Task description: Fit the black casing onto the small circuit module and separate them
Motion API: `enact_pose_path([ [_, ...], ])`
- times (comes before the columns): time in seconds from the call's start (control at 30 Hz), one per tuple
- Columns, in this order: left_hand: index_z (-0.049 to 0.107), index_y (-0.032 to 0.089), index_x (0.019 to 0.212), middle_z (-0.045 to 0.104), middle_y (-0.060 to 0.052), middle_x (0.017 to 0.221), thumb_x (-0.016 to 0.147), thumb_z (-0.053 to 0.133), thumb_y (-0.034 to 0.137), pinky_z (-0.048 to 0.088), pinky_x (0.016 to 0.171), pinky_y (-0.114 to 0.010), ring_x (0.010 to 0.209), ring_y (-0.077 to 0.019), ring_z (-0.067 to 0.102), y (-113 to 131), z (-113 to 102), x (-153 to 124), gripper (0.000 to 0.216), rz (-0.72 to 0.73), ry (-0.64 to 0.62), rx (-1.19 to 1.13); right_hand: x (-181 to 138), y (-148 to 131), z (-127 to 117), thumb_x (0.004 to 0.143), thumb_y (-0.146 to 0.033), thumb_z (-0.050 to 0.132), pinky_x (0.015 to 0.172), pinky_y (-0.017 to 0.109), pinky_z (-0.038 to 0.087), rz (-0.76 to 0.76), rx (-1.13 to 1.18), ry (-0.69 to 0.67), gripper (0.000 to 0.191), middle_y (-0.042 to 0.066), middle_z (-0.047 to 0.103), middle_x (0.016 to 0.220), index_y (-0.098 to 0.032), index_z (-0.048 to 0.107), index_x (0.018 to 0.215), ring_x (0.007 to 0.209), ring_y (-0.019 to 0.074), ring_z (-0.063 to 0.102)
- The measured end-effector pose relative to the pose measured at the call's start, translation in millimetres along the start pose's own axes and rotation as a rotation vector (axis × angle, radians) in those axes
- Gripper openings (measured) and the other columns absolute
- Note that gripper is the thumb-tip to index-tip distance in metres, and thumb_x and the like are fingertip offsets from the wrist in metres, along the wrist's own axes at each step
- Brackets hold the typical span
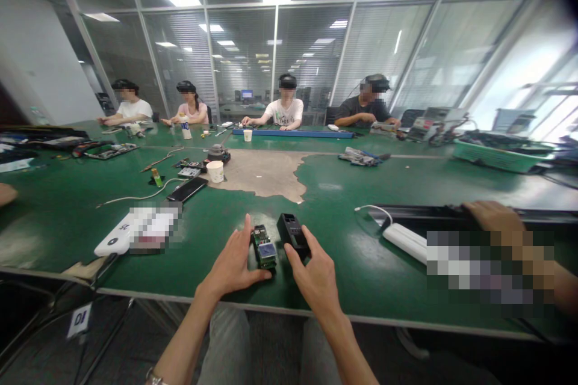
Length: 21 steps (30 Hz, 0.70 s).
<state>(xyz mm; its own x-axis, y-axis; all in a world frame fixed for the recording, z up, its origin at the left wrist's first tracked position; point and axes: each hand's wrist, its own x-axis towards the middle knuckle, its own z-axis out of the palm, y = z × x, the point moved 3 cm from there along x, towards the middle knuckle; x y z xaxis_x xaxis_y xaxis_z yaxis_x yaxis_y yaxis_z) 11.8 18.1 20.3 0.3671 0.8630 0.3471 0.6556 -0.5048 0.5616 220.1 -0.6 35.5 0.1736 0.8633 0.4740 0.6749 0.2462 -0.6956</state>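
Note:
A narrow green circuit board (265,248) with a small grey display lies on the green table in front of me. My left hand (233,261) rests at its left side, index finger pointing forward and thumb stretched along the near end. Those fingers are apart; whether the thumb touches the board I cannot tell. Just to the right, a black plastic housing (292,234) with rectangular openings is tilted in my right hand (316,274). My right thumb and fingers grip its near part from both sides, and the fingers behind it are partly hidden.
A black phone (187,190), a paper cup (215,172) and a white power bank (112,239) lie to the left. At right, another person's hand (494,216) rests on a long black part beside a white device (406,242). A green basket (501,153) stands farther back; several people sit opposite.

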Motion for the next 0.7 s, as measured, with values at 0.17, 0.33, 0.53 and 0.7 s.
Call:
enact_pose_path([
  [0.17, -0.018, 0.022, 0.155, 0.042, -0.020, 0.151, 0.070, 0.083, 0.051, 0.033, 0.112, -0.063, 0.136, -0.0389, 0.043, 0, -1, -1, 0.135, 0.013, 0.028, -0.018, 2, -34, 7, 0.090, -0.038, 0.058, 0.105, 0.044, 0.048, -0.052, 0.112, -0.065, 0.054, 0.015, 0.063, 0.134, -0.014, 0.054, 0.138, 0.124, 0.0277, 0.061],
  [0.33, -0.020, 0.023, 0.154, 0.044, -0.018, 0.150, 0.074, 0.080, 0.048, 0.034, 0.112, -0.061, 0.134, -0.0362, 0.046, -1, 0, -1, 0.131, 0.052, 0.056, -0.037, 0, -48, 23, 0.088, -0.032, 0.060, 0.103, 0.045, 0.049, -0.084, 0.066, -0.106, 0.051, 0.016, 0.065, 0.131, -0.014, 0.056, 0.136, 0.121, 0.0291, 0.062],
  [0.53, -0.025, 0.023, 0.153, 0.043, -0.017, 0.151, 0.077, 0.077, 0.042, 0.026, 0.117, -0.063, 0.138, -0.0357, 0.044, -3, 1, -2, 0.128, 0.075, 0.059, -0.036, -2, -59, 28, 0.088, -0.032, 0.060, 0.099, 0.043, 0.050, -0.097, -0.033, -0.133, 0.053, 0.017, 0.067, 0.125, -0.013, 0.054, 0.138, 0.118, 0.0298, 0.063],
  [0.7, -0.024, 0.021, 0.153, 0.037, -0.019, 0.155, 0.074, 0.076, 0.034, 0.027, 0.117, -0.063, 0.140, -0.0361, 0.041, -6, 3, -2, 0.128, 0.076, 0.070, -0.031, -5, -63, 34, 0.089, -0.031, 0.059, 0.099, 0.042, 0.049, -0.132, -0.121, -0.170, 0.054, 0.017, 0.067, 0.126, -0.011, 0.051, 0.139, 0.118, 0.0309, 0.062],
])
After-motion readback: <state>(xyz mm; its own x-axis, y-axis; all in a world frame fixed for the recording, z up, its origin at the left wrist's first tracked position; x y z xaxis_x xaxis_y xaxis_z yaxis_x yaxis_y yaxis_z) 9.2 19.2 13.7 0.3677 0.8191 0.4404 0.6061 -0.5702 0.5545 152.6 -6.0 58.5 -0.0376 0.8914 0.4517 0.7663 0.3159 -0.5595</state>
